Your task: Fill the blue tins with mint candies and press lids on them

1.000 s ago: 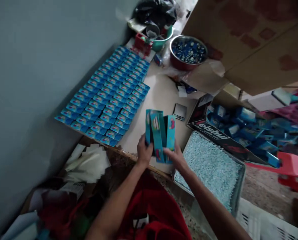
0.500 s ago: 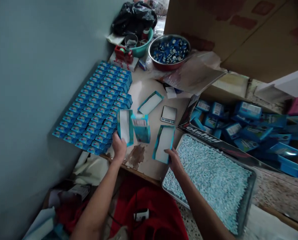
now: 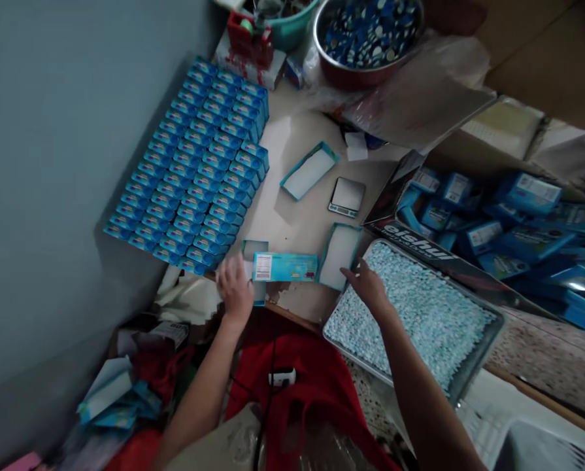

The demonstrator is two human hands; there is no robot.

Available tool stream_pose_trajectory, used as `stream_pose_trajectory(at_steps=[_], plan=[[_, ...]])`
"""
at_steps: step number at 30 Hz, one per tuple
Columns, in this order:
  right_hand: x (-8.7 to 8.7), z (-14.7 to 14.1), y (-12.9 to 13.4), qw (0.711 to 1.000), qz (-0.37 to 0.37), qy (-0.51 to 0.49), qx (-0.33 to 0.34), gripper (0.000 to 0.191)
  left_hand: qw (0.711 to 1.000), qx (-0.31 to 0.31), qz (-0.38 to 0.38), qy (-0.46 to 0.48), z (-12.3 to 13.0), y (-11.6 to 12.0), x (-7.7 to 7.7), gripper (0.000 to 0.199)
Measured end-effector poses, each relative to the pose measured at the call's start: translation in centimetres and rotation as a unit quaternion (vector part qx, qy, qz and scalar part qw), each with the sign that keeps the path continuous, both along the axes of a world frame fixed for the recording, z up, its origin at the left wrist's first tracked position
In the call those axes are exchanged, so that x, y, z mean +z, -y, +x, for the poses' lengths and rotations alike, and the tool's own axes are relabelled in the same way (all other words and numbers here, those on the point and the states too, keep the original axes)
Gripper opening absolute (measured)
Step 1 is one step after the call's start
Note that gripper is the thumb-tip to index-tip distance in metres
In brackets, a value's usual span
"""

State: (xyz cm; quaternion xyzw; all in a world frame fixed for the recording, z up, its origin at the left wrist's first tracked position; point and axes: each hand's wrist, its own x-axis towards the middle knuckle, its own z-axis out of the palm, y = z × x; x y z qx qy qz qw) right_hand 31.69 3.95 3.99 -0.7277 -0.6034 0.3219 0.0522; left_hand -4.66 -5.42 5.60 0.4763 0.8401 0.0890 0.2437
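A closed blue box lies flat near the table's front edge, over part of an open tray-like box. My left hand is at its left end, blurred, fingers bent over the open box; its grip is unclear. My right hand has thumb and fingers apart, fingertips at the right edge of another white-lined open box. A third open box lies farther back, beside a small scale. Rows of blue boxes stand packed together at the left.
A metal tray of pale blue pieces is at the right, below a carton full of blue boxes. Behind are a bowl of blue-and-white pieces, a red tape dispenser and plastic sheeting. A wall rises at left.
The upright blue box between my hands now lies flat. My left hand has let the open box down onto the table and moved over it. The view has shifted closer.
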Motion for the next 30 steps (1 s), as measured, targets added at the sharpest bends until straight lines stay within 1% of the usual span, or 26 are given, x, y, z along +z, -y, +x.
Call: stream_pose_trajectory(at_steps=[1,2,3,4,5,6,8,10,12,13,14,15,16,17,18,19,20,21,22,23,25,26,27,28,29,30], plan=[[0.4,0.0,-0.2,0.998,0.003,0.052,0.03,0.053,0.996,-0.086,0.007,-0.024,0.2,-0.6,0.4,0.08],[0.8,-0.3,-0.5,0.995,0.015,0.081,0.051,0.051,0.983,-0.176,0.004,-0.043,0.4,-1.4,0.7,0.083],[1.1,-0.9,-1.0,0.994,0.03,0.086,0.064,0.047,0.965,-0.258,-0.005,-0.054,0.7,-2.3,0.9,0.087],[1.3,-1.7,-1.8,0.993,0.046,0.08,0.08,0.042,0.944,-0.326,-0.017,-0.055,1.1,-3.3,1.1,0.092],[1.3,-2.9,-3.0,0.992,0.063,0.059,0.093,0.039,0.923,-0.381,-0.026,-0.053,1.5,-4.3,1.1,0.097],[1.2,-4.3,-4.6,0.99,0.083,0.033,0.106,0.037,0.904,-0.422,-0.031,-0.055,2.0,-5.3,1.1,0.101],[0.7,-7.9,-8.5,0.98,0.134,0.007,0.145,0.038,0.879,-0.47,-0.041,-0.066,3.0,-7.2,0.8,0.104],[0.0,-11.8,-12.9,0.967,0.165,0.023,0.191,0.041,0.865,-0.492,-0.06,-0.076,3.9,-8.8,0.6,0.098],[-0.6,-15.3,-17.0,0.955,0.149,0.056,0.252,0.046,0.858,-0.504,-0.07,-0.073,4.4,-9.8,0.9,0.093],[-0.8,-16.6,-18.7,0.947,0.124,0.068,0.288,0.043,0.859,-0.503,-0.066,-0.064,4.3,-10.0,1.3,0.094],[-1.0,-17.6,-20.1,0.938,0.102,0.069,0.325,0.036,0.868,-0.491,-0.057,-0.05,4.1,-10.1,1.7,0.097],[-1.1,-18.3,-21.4,0.931,0.087,0.066,0.348,0.03,0.884,-0.465,-0.048,-0.03,3.6,-10.2,2.3,0.098],[-1.0,-18.6,-22.6,0.927,0.077,0.059,0.363,0.026,0.907,-0.419,-0.048,0.0,3.1,-10.2,2.8,0.096],[-0.8,-18.5,-23.7,0.926,0.078,0.048,0.366,0.024,0.93,-0.36,-0.057,0.036,2.5,-10.4,3.2,0.087],[-0.4,-18.1,-24.6,0.929,0.086,0.037,0.358,0.021,0.949,-0.298,-0.072,0.071,1.9,-10.7,3.4,0.074],[0.1,-17.5,-25.5,0.933,0.097,0.025,0.345,0.02,0.961,-0.242,-0.088,0.1,1.5,-11.3,3.4,0.059],[0.7,-16.8,-26.1,0.939,0.11,0.013,0.326,0.023,0.967,-0.199,-0.102,0.12,1.4,-12.0,3.1,0.048],[1.3,-15.8,-26.6,0.946,0.125,0.003,0.3,0.03,0.97,-0.173,-0.107,0.132,1.5,-12.9,2.7,0.042],[2.0,-14.9,-26.7,0.953,0.139,-0.005,0.269,0.037,0.971,-0.162,-0.103,0.14,1.8,-14.0,2.2,0.04],[2.5,-13.9,-26.6,0.96,0.154,-0.011,0.233,0.04,0.972,-0.161,-0.092,0.146,2.4,-15.1,1.5,0.041],[3.2,-12.0,-25.2,0.97,0.184,-0.032,0.152,0.036,0.972,-0.152,-0.072,0.165,4.0,-17.1,0.1,0.04],[3.3,-11.4,-24.0,0.971,0.202,-0.048,0.117,0.03,0.973,-0.145,-0.064,0.167,4.7,-17.7,-0.5,0.038],[3.2,-11.0,-22.4,0.969,0.214,-0.073,0.102,0.027,0.975,-0.135,-0.055,0.165,5.2,-17.9,-1.0,0.038],[3.0,-10.9,-20.5,0.958,0.243,-0.134,0.066,0.023,0.979,-0.123,-0.042,0.16,5.5,-17.5,-1.3,0.042],[2.6,-11.2,-18.3,0.954,0.249,-0.157,0.063,0.022,0.982,-0.113,-0.021,0.152,5.5,-16.4,-1.5,0.047],[2.3,-11.9,-15.7,0.951,0.245,-0.173,0.074,0.022,0.984,-0.103,0.003,0.144,5.1,-14.7,-1.4,0.052]])
